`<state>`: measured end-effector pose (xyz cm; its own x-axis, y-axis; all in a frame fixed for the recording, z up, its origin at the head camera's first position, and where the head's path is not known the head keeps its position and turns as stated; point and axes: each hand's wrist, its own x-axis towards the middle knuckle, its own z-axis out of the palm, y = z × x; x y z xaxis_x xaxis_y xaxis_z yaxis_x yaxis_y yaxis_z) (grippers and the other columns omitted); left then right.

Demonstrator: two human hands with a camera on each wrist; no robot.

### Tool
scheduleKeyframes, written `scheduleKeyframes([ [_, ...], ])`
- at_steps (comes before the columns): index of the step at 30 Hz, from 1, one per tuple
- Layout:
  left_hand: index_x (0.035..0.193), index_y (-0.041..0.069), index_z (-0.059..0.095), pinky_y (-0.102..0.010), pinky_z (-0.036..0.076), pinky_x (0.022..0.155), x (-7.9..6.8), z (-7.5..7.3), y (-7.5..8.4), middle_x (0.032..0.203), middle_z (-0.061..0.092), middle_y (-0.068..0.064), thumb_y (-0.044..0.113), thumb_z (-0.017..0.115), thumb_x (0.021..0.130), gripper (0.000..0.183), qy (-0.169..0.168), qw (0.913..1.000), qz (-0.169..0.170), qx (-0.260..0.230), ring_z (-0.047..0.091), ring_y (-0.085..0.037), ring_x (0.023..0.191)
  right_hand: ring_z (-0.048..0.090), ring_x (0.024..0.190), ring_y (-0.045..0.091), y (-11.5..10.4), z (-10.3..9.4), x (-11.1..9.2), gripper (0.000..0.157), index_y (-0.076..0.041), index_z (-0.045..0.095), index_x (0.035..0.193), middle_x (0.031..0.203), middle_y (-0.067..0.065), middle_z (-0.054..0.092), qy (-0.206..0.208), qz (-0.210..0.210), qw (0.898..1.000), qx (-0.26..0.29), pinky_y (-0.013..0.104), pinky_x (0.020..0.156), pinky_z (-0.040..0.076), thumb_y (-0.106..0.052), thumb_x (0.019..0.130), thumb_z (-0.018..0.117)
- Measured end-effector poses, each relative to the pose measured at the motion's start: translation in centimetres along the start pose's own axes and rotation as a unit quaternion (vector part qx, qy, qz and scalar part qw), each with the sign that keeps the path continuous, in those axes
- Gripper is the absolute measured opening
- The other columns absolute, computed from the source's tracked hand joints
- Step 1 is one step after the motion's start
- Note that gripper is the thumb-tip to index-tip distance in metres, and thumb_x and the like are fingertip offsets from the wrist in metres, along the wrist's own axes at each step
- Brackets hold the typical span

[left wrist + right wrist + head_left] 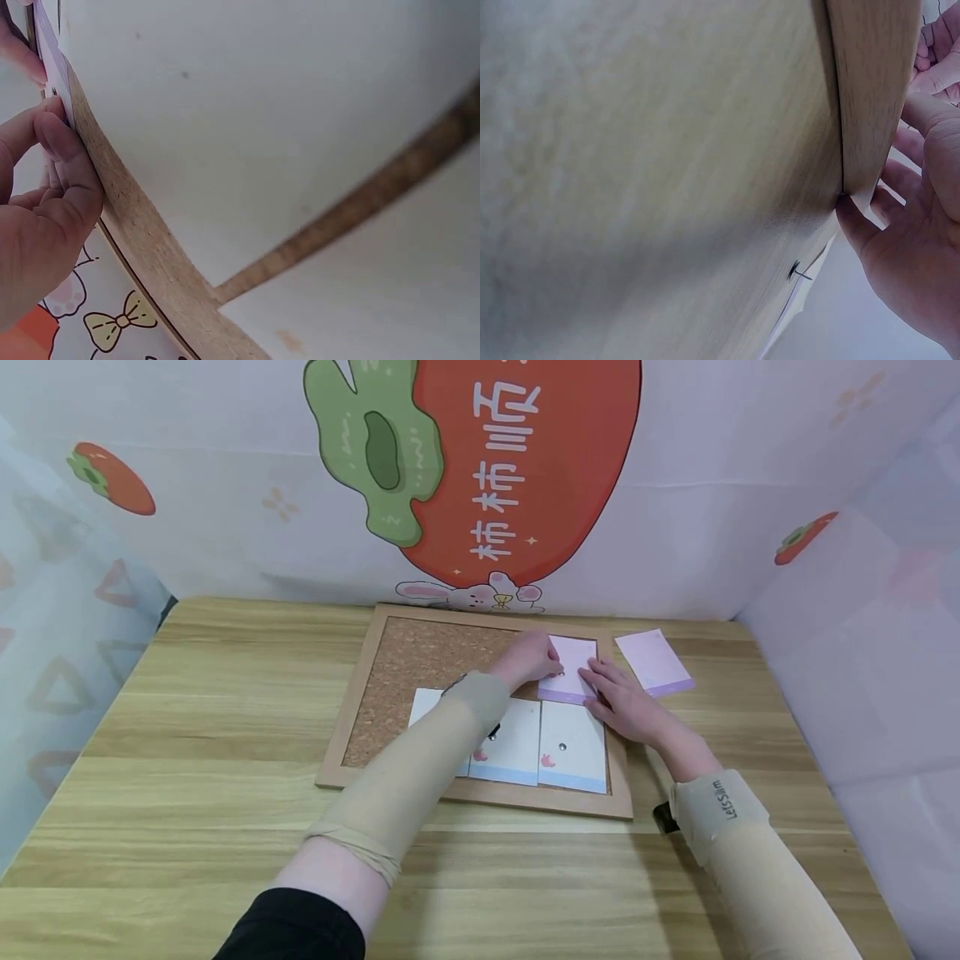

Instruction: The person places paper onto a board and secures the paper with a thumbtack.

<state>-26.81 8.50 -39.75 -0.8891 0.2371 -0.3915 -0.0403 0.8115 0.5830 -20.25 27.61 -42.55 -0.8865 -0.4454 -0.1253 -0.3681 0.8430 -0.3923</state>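
My left hand (528, 659) pinches a small silver thumbtack (561, 673) against a purple note sheet (573, 650) on the framed corkboard (431, 643). In the left wrist view, that hand's (45, 202) thumb and index finger meet at the paper's surface; its other fingers curl in. My right hand (626, 702) rests with fingers extended over the sheet's right edge and the wooden frame. From the right wrist view, one fingertip of this hand (915, 247) touches the frame's outer edge. Below the purple sheet, white-and-blue sheets (573, 722) are tacked in a row, the leftmost partly behind my left forearm.
Another purple sheet (652, 657) lies on the wooden table (187, 735), right of the board. A loose thumbtack (795, 271) sits on the table near that sheet in the right wrist view. A printed cloth backdrop (712, 460) stands behind the table.
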Motion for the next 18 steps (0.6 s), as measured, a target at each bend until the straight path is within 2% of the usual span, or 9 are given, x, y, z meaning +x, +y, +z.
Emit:
scheduleKeyframes([
  [8,0.111,0.014,0.067,-0.027,0.051,0.082,0.0,-0.2,-1.0,0.105,0.066,-0.002,0.029,0.065,0.098,0.020,-0.001,0.9986,0.028,-0.044,0.059,-0.018,0.095,0.015,0.152,0.046,-0.1,0.0,0.0,0.057,0.000,0.038,0.152,0.162,0.025,0.026,0.004,-0.002,1.000,-0.001,0.061,0.122,0.017,-0.018,0.101,0.057],
  [14,0.114,0.013,0.066,-0.030,0.050,0.087,-0.2,-1.2,-2.0,0.111,0.066,-0.002,0.030,0.063,0.099,0.023,-0.018,0.9971,0.058,-0.045,0.058,-0.018,0.099,0.015,0.152,0.046,-0.2,-0.1,0.0,0.056,0.000,0.038,0.152,0.162,0.025,0.025,0.003,-0.002,1.000,-0.003,0.061,0.123,0.017,-0.017,0.101,0.057],
  [18,0.115,0.015,0.066,-0.031,0.051,0.092,-0.7,-2.3,-2.7,0.112,0.066,-0.001,0.032,0.063,0.098,0.024,-0.021,0.9957,0.083,-0.037,0.058,-0.018,0.100,0.014,0.152,0.047,-0.2,-0.1,-0.1,0.056,0.001,0.038,0.151,0.162,0.026,0.025,0.002,-0.003,1.000,-0.001,0.062,0.122,0.016,-0.017,0.101,0.056],
])
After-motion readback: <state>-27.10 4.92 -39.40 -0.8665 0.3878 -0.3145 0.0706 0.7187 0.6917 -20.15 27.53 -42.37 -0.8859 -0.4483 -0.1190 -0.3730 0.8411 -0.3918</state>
